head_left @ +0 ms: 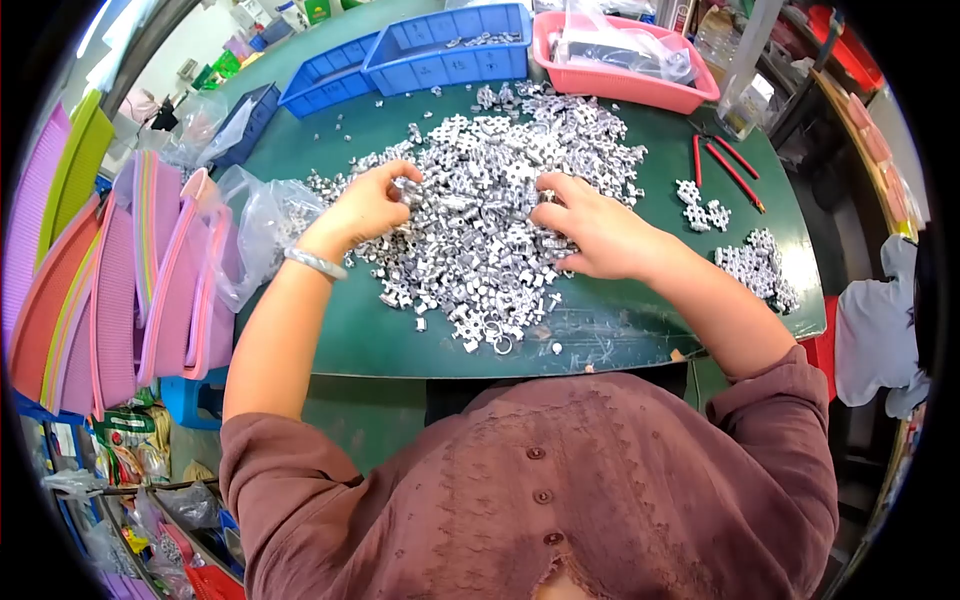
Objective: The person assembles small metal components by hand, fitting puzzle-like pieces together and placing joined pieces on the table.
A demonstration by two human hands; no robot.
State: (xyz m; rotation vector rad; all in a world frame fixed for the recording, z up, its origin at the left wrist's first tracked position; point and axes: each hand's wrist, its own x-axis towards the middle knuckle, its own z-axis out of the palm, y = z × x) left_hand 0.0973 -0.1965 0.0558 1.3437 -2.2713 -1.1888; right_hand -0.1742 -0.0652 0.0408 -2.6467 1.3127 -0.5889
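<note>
A large heap of small silvery metal pieces point(480, 210) spreads over the green table point(620, 330). At the heap's left side is my left hand point(372, 205), its thumb and fingers curved and apart, with no piece visible between them. A pale bangle point(315, 264) circles that wrist. My right hand point(588, 225) reaches into the right side of the heap with bent fingers; the fingertips are partly hidden among the pieces, and whether they hold one cannot be made out. Two metal rings point(502, 345) lie by the heap's front edge.
Blue bins point(447, 68) and a pink basket point(625, 88) with plastic-wrapped contents stand at the back. Red-handled pliers point(733, 172) and joined metal pieces point(757, 266) lie at right. A clear plastic bag point(250, 235) and pink and purple baskets point(160, 270) are at left.
</note>
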